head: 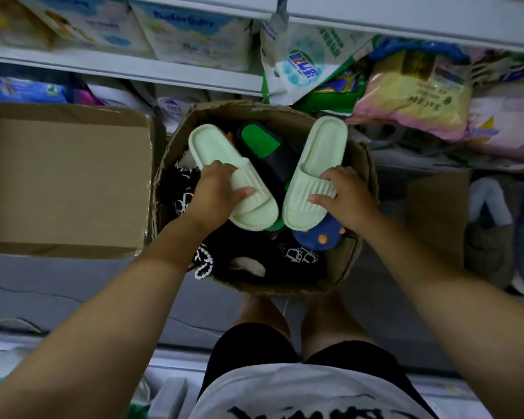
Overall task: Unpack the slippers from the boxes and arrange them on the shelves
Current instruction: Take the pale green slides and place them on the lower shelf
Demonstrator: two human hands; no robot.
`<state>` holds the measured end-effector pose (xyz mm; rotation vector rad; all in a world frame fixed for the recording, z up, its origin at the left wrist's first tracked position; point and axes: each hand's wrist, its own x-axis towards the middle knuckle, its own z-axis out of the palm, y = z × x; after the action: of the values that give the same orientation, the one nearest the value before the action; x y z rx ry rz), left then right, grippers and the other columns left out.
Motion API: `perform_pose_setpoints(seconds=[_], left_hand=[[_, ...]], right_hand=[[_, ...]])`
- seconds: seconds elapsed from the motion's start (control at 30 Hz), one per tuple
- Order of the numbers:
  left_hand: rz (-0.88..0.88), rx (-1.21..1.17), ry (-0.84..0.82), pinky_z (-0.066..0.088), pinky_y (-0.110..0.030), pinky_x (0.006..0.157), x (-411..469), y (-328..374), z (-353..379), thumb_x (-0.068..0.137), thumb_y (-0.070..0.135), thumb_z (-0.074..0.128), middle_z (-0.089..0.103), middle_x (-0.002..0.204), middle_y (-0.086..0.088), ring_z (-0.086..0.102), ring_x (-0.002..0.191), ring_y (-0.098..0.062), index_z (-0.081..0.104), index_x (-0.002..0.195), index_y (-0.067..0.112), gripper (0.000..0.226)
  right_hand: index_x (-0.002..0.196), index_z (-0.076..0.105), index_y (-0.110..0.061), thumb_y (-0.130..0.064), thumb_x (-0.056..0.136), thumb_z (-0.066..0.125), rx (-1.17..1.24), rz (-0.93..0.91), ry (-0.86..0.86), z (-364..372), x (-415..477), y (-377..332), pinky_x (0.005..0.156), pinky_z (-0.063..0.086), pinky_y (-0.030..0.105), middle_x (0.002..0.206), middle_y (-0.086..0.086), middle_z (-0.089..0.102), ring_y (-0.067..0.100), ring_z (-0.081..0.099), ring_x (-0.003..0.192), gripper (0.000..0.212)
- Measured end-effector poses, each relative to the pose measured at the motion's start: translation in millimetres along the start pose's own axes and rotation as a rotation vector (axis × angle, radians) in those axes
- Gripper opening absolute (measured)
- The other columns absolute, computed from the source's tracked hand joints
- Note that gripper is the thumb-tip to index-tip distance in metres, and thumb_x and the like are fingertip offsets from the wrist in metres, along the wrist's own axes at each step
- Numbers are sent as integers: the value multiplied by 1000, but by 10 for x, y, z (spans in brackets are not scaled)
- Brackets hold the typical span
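Slippers [297,258] of mixed colours lie heaped in the torn cardboard box [366,164] before you (a second box [64,176] stands just beside its left wall). Your left hand [215,189] grips one pale green slipper [209,143] by its strap over the box's left side; your right hand [348,195] grips the matching slipper [324,140] likewise over the right side.

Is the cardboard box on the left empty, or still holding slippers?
Empty as far as visible: the left box is open and shows only bare cardboard inside; its left edge is out of frame.
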<state>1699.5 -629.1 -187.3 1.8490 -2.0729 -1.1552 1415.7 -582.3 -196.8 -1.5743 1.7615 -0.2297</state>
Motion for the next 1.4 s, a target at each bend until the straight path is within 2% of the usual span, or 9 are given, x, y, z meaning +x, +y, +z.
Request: perform_pose_setpoints(seconds=[0.23, 0.37, 0.57, 0.73, 0.93, 1.1, 1.17, 1.3, 1.4], left_hand=[[45, -107, 33, 32, -55, 114, 317, 234, 437, 85, 30, 81, 36, 142, -19, 29, 135, -42, 70, 111, 16, 33], [-227, -381, 62, 32, -48, 120, 230, 270, 628, 81, 46, 79, 9, 161, -13, 21, 146, -36, 50, 142, 34, 68], [-602, -694, 78, 37, -31, 108, -318, 323, 874, 88, 35, 78, 26, 160, -9, 36, 142, -23, 11, 161, 17, 101], [-764, -920, -51, 59, -34, 88, -505, 303, 1103, 96, 30, 70, 66, 127, -4, 67, 109, -16, 49, 140, 6, 54], [-829, -1111, 8, 57, -39, 96, -412, 349, 1212, 101, 16, 62, 68, 123, -14, 70, 106, -23, 56, 130, 2, 33], [-827, -1161, 2, 60, -28, 76, -416, 439, 1113, 100, 19, 65, 73, 103, -11, 73, 91, -17, 61, 105, 8, 12], [-842, -1203, 8, 58, -31, 78, -432, 474, 1069, 99, 20, 65, 76, 90, -3, 74, 87, -14, 62, 98, 12, 9], [-860, -1304, 13, 54, -30, 76, -447, 526, 941, 101, 23, 63, 74, 104, 4, 73, 87, -8, 62, 126, 13, 27], [-825, -1343, -16, 51, -31, 90, -523, 583, 813, 102, 25, 60, 71, 110, 4, 69, 94, -7, 62, 121, 16, 21]], right_hand=[[116, 65, -6, -26, 86, 81, 23, -6, -43, -130, 288, 63, 91, 43, 34, 117, 9, 61, 28, 55, 114, 39], [131, 60, -12, -33, 91, 75, 211, 179, 85, -39, 199, 42, 100, 43, 31, 136, 5, 60, 18, 53, 125, 48], [138, 52, -11, -33, 91, 75, 414, 431, 193, 170, -308, 113, 103, 46, 33, 135, 2, 57, 16, 54, 123, 57], [137, 49, -7, -33, 90, 77, 634, 709, 69, 370, -485, 204, 89, 54, 33, 102, -4, 64, 11, 64, 88, 60], [123, 54, -12, -32, 87, 81, 786, 839, 61, 527, -352, 201, 92, 59, 47, 106, 8, 69, 32, 72, 96, 49], [88, 60, -16, -25, 90, 77, 977, 899, 6, 436, -206, 67, 103, 51, 47, 92, 6, 67, 13, 60, 76, 20], [98, 65, -14, -26, 91, 77, 1013, 923, -27, 404, -161, 34, 106, 50, 44, 103, 5, 65, 12, 58, 81, 18], [123, 61, -9, -22, 95, 72, 1101, 918, -79, 374, -166, -57, 108, 47, 41, 129, 11, 62, 21, 61, 110, 33], [125, 57, 3, -12, 97, 67, 1238, 862, -42, 300, -343, -89, 74, 59, 25, 128, 21, 65, 27, 68, 108, 33]])
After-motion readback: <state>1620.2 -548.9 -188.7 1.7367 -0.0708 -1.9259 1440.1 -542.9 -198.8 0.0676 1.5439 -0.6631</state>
